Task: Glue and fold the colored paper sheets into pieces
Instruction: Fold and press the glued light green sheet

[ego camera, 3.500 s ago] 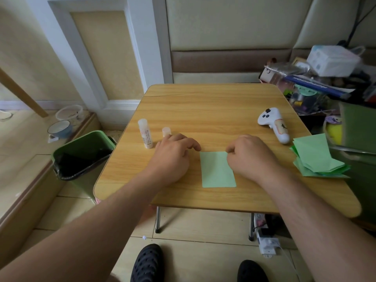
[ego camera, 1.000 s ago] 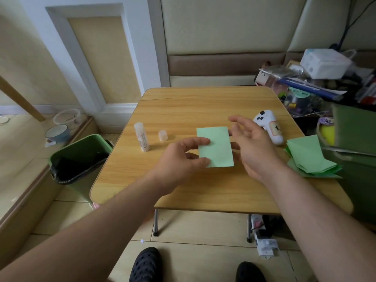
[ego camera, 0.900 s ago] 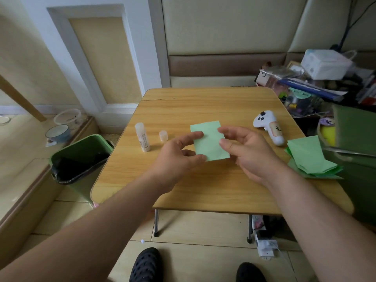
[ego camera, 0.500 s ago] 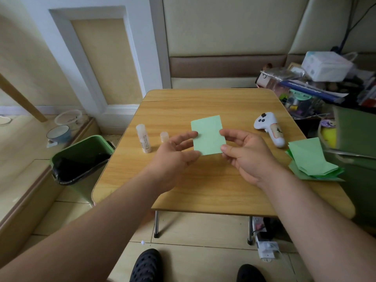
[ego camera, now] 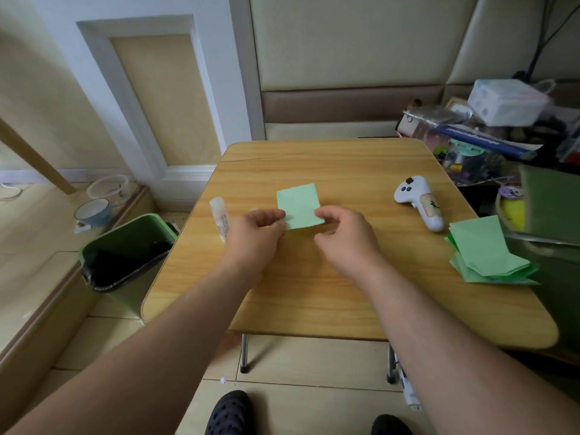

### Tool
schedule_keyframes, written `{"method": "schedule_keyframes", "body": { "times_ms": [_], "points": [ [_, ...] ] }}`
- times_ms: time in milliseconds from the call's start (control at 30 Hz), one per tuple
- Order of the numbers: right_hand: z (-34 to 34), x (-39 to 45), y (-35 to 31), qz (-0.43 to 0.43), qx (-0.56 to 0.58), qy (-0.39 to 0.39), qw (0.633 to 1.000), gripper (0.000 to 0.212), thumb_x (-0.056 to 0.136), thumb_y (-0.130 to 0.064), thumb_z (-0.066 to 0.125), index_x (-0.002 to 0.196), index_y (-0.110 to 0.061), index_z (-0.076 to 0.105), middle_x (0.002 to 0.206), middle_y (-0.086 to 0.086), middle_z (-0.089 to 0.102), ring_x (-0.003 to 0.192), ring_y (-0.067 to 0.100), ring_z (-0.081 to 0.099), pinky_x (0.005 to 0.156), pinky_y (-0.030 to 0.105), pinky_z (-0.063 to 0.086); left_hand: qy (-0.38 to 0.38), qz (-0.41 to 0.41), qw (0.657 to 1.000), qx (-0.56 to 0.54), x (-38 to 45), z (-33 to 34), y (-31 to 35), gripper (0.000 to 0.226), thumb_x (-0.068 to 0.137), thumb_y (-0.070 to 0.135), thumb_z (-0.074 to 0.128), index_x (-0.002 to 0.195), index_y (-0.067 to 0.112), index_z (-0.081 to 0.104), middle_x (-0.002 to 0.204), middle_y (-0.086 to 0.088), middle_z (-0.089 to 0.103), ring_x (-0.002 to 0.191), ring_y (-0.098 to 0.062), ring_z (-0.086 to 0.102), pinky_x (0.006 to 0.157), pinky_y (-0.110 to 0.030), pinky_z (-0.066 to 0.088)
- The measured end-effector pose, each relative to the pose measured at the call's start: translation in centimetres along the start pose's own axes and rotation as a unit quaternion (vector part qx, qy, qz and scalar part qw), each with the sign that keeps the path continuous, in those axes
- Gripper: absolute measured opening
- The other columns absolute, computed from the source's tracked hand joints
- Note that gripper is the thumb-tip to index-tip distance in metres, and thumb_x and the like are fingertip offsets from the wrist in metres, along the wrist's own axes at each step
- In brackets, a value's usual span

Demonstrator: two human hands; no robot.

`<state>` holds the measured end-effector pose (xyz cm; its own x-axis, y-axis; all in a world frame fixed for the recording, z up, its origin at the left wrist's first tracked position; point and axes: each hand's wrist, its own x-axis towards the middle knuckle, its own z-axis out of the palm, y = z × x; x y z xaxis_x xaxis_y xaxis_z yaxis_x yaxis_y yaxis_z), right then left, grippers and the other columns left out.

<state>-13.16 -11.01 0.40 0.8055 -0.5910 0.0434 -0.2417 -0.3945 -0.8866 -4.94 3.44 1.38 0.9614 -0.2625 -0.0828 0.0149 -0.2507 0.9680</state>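
Held above the middle of the wooden counter (ego camera: 329, 293): a folded light-green paper piece (ego camera: 298, 206), pinched at its lower left corner by the left hand (ego camera: 254, 233) and at its lower right corner by the right hand (ego camera: 346, 238). Both grips closed on the paper, fingers curled, thumbs hidden behind the backs of the hands. Paper tilted, its top edge pointing toward the far edge of the counter. Just beside the left hand, near the counter's left edge: a glue stick (ego camera: 221, 219), standing. At the right edge, near the front corner: a stack of green paper sheets (ego camera: 488, 251), partly overhanging. Beyond the stack, toward the far right corner: a white controller (ego camera: 420, 205), lying flat. On the floor off the left edge: a green bin (ego camera: 125, 252).
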Motion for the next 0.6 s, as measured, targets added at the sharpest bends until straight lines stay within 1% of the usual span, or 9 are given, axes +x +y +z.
{"method": "schedule_keyframes", "body": {
  "times_ms": [100, 167, 233, 300, 367, 467, 500, 567, 600],
  "points": [
    [0.7, 0.3, -0.5, -0.047, -0.110, 0.022, 0.993, 0.035, 0.096, -0.018, 0.067, 0.130, -0.026, 0.071, 0.118, -0.003, 0.072, 0.108, 0.017, 0.066, 0.094, 0.029, 0.053, 0.012, -0.018, 1.000, -0.015, 0.3, 0.1, -0.1, 0.015, 0.097, 0.018, 0.068, 0.100, 0.028, 0.077, 0.086, 0.003, 0.077, 0.073, -0.009, 0.067, 0.087, -0.035, 0.061],
    [1.2, 0.7, -0.7, -0.064, -0.135, 0.038, 0.988, 0.031, 0.098, -0.023, 0.068, 0.128, -0.022, 0.073, 0.121, -0.002, 0.074, 0.112, 0.020, 0.065, 0.099, 0.030, 0.050, 0.021, -0.014, 1.000, -0.013, 0.3, 0.1, -0.1, 0.017, 0.096, 0.021, 0.066, 0.100, 0.032, 0.077, 0.082, 0.005, 0.075, 0.072, -0.014, 0.063, 0.077, -0.036, 0.060],
    [1.7, 1.2, -0.7, -0.065, -0.169, 0.047, 0.982, 0.030, 0.100, -0.025, 0.066, 0.129, -0.021, 0.072, 0.125, -0.002, 0.074, 0.117, 0.022, 0.064, 0.100, 0.030, 0.048, 0.020, 0.002, 1.000, 0.016, 0.2, 0.0, -0.1, 0.020, 0.096, 0.022, 0.063, 0.102, 0.035, 0.076, 0.081, 0.005, 0.072, 0.062, -0.015, 0.054, 0.059, -0.029, 0.048],
    [2.0, 1.4, -0.8, -0.071, -0.182, 0.053, 0.979, 0.031, 0.101, -0.024, 0.063, 0.131, -0.021, 0.071, 0.126, -0.001, 0.074, 0.120, 0.024, 0.064, 0.101, 0.032, 0.049, 0.004, 0.035, 0.998, 0.058, 0.0, -0.2, 0.0, 0.021, 0.095, 0.022, 0.062, 0.103, 0.037, 0.075, 0.092, 0.007, 0.074, 0.059, -0.010, 0.054, 0.059, -0.026, 0.047],
    [2.3, 1.5, -0.9, -0.085, -0.194, 0.050, 0.976, 0.033, 0.103, -0.023, 0.058, 0.134, -0.022, 0.069, 0.128, 0.000, 0.073, 0.123, 0.027, 0.063, 0.101, 0.036, 0.051, -0.018, 0.105, 0.982, 0.154, -0.2, -0.6, -0.2, 0.020, 0.093, 0.022, 0.062, 0.100, 0.037, 0.074, 0.108, 0.007, 0.070, 0.079, -0.009, 0.061, 0.077, -0.027, 0.051],
    [2.8, 1.4, -0.9, -0.092, -0.258, -0.007, 0.962, 0.043, 0.106, -0.023, 0.047, 0.148, -0.027, 0.055, 0.135, 0.001, 0.068, 0.130, 0.032, 0.052, 0.104, 0.044, 0.048, -0.034, 0.202, 0.930, 0.306, -0.6, -0.7, -0.9, 0.031, 0.090, 0.014, 0.062, 0.114, 0.030, 0.076, 0.130, 0.006, 0.063, 0.118, -0.012, 0.057, 0.099, -0.015, 0.035],
    [2.7, 1.3, -1.0, -0.086, -0.283, -0.032, 0.955, 0.047, 0.106, -0.022, 0.043, 0.152, -0.030, 0.049, 0.139, 0.000, 0.065, 0.133, 0.033, 0.046, 0.104, 0.046, 0.046, -0.042, 0.218, 0.916, 0.334, -0.5, -0.7, -1.0, 0.036, 0.090, 0.012, 0.061, 0.121, 0.024, 0.075, 0.136, 0.002, 0.062, 0.127, -0.015, 0.054, 0.107, -0.016, 0.031],
    [2.5, 1.1, -1.3, -0.076, -0.313, -0.068, 0.944, 0.055, 0.105, -0.021, 0.040, 0.158, -0.034, 0.037, 0.149, -0.007, 0.057, 0.134, 0.033, 0.039, 0.104, 0.048, 0.043, -0.064, 0.231, 0.890, 0.387, -0.5, -0.6, -1.1, 0.046, 0.090, 0.011, 0.061, 0.136, 0.016, 0.067, 0.151, -0.008, 0.053, 0.144, -0.026, 0.040, 0.123, -0.032, 0.024],
    [2.5, 1.0, -1.4, -0.076, -0.317, -0.077, 0.942, 0.058, 0.105, -0.020, 0.039, 0.160, -0.036, 0.033, 0.154, -0.012, 0.051, 0.134, 0.032, 0.037, 0.104, 0.049, 0.040, -0.077, 0.226, 0.880, 0.410, -0.5, -0.5, -1.1, 0.050, 0.092, 0.013, 0.060, 0.142, 0.015, 0.061, 0.157, -0.012, 0.046, 0.150, -0.030, 0.031, 0.124, -0.036, 0.017]
  ]
}}
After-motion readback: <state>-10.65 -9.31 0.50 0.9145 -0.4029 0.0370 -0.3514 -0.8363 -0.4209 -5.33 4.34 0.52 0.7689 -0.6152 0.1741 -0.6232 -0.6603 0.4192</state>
